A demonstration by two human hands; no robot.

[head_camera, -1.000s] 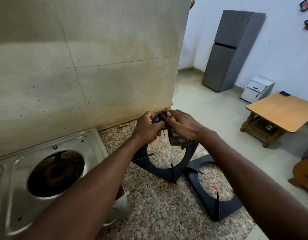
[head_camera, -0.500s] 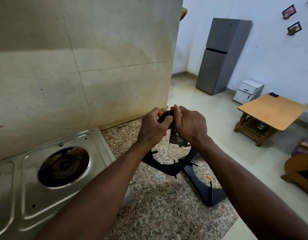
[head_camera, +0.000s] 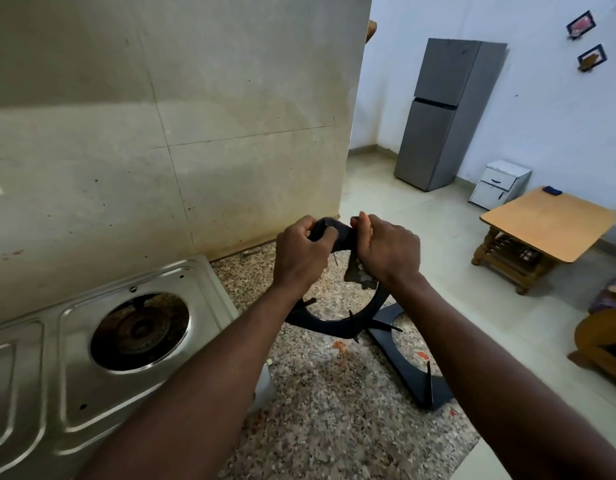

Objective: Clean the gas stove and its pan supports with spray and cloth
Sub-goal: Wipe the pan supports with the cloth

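Observation:
A black pan support [head_camera: 337, 325] stands tilted on its lower edge on the speckled granite counter [head_camera: 334, 410]. My left hand [head_camera: 301, 252] grips its top corner. My right hand [head_camera: 386, 249] presses a dark grey cloth [head_camera: 357, 273] against the same top edge. A second black pan support [head_camera: 403, 362] lies flat on the counter to the right. The steel gas stove [head_camera: 74, 393] sits at the lower left with one bare burner [head_camera: 140, 330] showing.
A stained tiled wall [head_camera: 161, 133] rises right behind the stove and counter. The counter ends at the right, with floor beyond. A grey fridge [head_camera: 441, 116], a small white cabinet [head_camera: 500, 183] and a wooden table [head_camera: 549, 223] stand in the room.
My hands have shifted on the support's top edge, the right one working the cloth along it. The view has drifted right and back. The flat support has not moved.

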